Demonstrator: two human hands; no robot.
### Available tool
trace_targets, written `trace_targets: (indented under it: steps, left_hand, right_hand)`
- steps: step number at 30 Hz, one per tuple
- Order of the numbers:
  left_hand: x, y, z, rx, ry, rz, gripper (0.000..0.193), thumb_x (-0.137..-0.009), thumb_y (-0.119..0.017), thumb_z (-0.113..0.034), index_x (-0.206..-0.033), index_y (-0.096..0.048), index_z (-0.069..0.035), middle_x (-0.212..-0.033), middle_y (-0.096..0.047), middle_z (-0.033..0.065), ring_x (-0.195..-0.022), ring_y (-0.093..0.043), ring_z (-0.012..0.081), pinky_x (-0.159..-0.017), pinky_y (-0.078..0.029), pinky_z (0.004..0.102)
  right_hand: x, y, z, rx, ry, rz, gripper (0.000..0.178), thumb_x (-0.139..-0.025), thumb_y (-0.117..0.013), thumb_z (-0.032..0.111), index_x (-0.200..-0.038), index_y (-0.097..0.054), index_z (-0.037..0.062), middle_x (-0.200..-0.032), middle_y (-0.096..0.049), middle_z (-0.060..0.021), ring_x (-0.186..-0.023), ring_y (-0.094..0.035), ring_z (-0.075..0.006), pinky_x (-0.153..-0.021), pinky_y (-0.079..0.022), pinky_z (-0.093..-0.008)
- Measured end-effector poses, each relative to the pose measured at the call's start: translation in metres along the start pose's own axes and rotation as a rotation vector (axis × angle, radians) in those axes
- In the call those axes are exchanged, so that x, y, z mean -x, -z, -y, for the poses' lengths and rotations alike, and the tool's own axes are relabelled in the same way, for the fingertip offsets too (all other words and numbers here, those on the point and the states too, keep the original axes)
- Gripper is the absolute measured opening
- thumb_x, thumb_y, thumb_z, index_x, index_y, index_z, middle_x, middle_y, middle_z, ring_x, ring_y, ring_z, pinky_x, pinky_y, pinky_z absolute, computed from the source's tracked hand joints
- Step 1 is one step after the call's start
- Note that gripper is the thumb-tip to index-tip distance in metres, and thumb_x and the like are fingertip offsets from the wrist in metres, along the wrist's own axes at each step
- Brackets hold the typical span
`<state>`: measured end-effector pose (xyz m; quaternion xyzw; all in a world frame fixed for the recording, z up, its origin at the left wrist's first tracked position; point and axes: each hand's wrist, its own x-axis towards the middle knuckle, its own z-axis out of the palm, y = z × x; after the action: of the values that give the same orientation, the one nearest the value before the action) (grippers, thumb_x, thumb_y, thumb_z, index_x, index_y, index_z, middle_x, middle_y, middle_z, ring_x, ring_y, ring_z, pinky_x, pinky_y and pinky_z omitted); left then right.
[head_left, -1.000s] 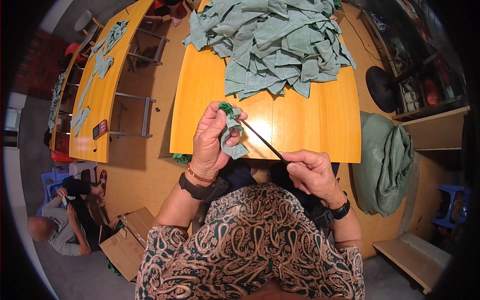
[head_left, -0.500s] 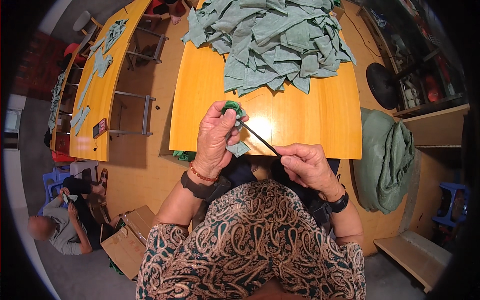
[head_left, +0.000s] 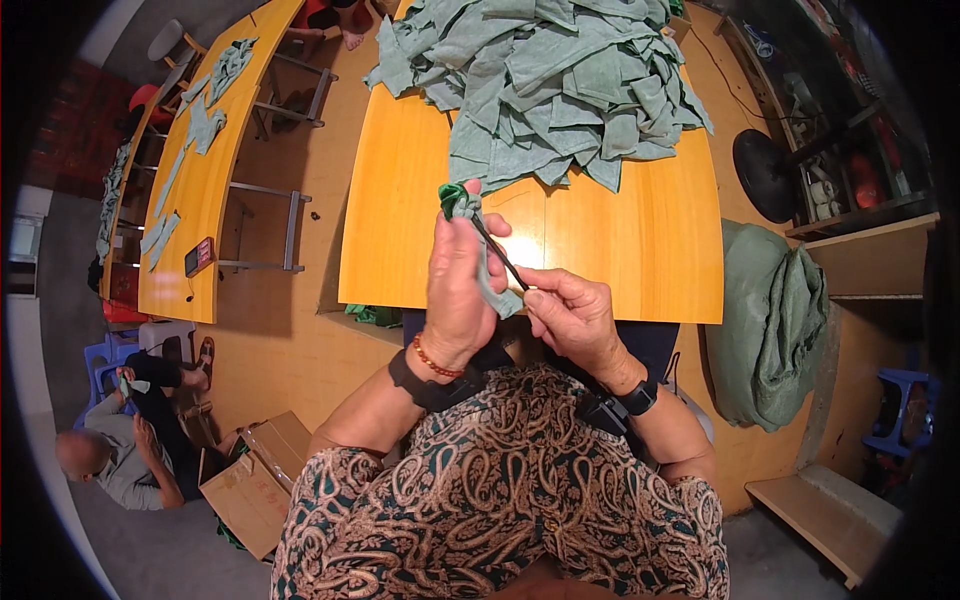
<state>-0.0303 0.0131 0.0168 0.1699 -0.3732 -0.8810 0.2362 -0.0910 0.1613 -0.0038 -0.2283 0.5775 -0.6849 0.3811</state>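
Observation:
My left hand (head_left: 462,285) is raised over the near edge of the table, closed around a green fabric piece. A dark green shiny bunch (head_left: 453,199) of that piece pokes out above the fingers, and a pale green strip (head_left: 496,292) dangles beside the palm. Between the finger and thumb of my right hand (head_left: 578,312) is the lower end of a thin black stick (head_left: 507,258). Its upper end meets the fabric at my left fingers; whether it goes inside is hidden. Farther off, a large heap of pale green cloth pieces (head_left: 560,90) covers the far part of the table.
The yellow table (head_left: 640,270) lies before me. A big green sack (head_left: 765,320) stands at its right, near a black round-based stand (head_left: 765,170). Another table (head_left: 225,140) with cloth strips is at left. A seated person (head_left: 135,450) handles cloth beside a cardboard box (head_left: 262,480).
My left hand has turned and its fingers have straightened somewhat, showing more of the pale strip. My right hand has moved left, nearer to it, and the stick stands steeper.

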Motion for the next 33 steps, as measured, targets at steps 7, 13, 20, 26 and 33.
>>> trace_targets:
  steps: [7, 13, 20, 26, 33]
  left_hand:
    - [-0.009, 0.015, -0.015, -0.056, 0.06, 0.016, 0.041, -0.102, -0.051, -0.033, -0.127, -0.055, -0.001, -0.091, -0.057, 0.0022, -0.064, -0.046, 0.0053, -0.05, -0.037, 0.0191]
    - [0.002, 0.006, -0.006, 0.051, 0.146, 0.031, 0.039, -0.102, -0.052, -0.032, -0.128, -0.055, -0.003, -0.08, -0.049, -0.002, -0.057, -0.039, 0.0034, -0.046, -0.031, 0.0184]
    - [0.009, 0.006, -0.003, 0.016, 0.196, 0.103, 0.053, -0.104, -0.042, -0.042, -0.139, -0.046, -0.001, -0.086, -0.05, -0.001, -0.059, -0.042, 0.0043, -0.05, -0.038, 0.019]
    - [0.0, 0.008, -0.033, 0.032, -0.014, 0.019, 0.061, -0.101, -0.039, -0.054, -0.133, -0.051, -0.002, -0.116, -0.059, 0.0123, -0.094, -0.059, 0.0171, -0.082, -0.049, 0.0315]
    - [0.001, 0.005, -0.034, -0.106, -0.095, 0.095, 0.048, -0.105, -0.041, -0.041, -0.118, -0.057, 0.002, -0.105, -0.062, 0.0108, -0.097, -0.06, 0.0218, -0.093, -0.048, 0.0382]
  right_hand:
    - [0.008, 0.02, 0.002, -0.099, -0.094, 0.084, 0.027, -0.095, -0.059, 0.005, -0.121, -0.065, 0.0004, -0.069, -0.06, 0.0019, -0.058, -0.052, -0.0038, -0.052, -0.043, -0.0196]
    - [0.011, 0.021, 0.01, 0.425, 0.226, 0.048, 0.03, -0.092, -0.061, -0.001, -0.122, -0.064, -0.0006, -0.078, -0.066, -0.0047, -0.064, -0.059, -0.0089, -0.058, -0.049, -0.0234]
    - [0.0, 0.001, 0.006, 0.523, 0.514, 0.022, 0.036, -0.086, -0.063, -0.006, -0.121, -0.061, -0.0011, -0.092, -0.071, -0.0155, -0.081, -0.07, -0.0258, -0.069, -0.055, -0.0311]
    - [0.002, 0.003, 0.01, 0.593, 0.607, -0.009, 0.04, -0.083, -0.063, -0.008, -0.122, -0.061, -0.0004, -0.084, -0.067, -0.0137, -0.068, -0.066, -0.0236, -0.059, -0.052, -0.0305]
    - [0.009, 0.008, 0.022, 0.864, 0.705, -0.007, 0.055, -0.071, -0.066, -0.008, -0.124, -0.063, 0.0047, -0.064, -0.05, -0.0062, -0.052, -0.055, -0.0221, -0.048, -0.047, -0.0332]
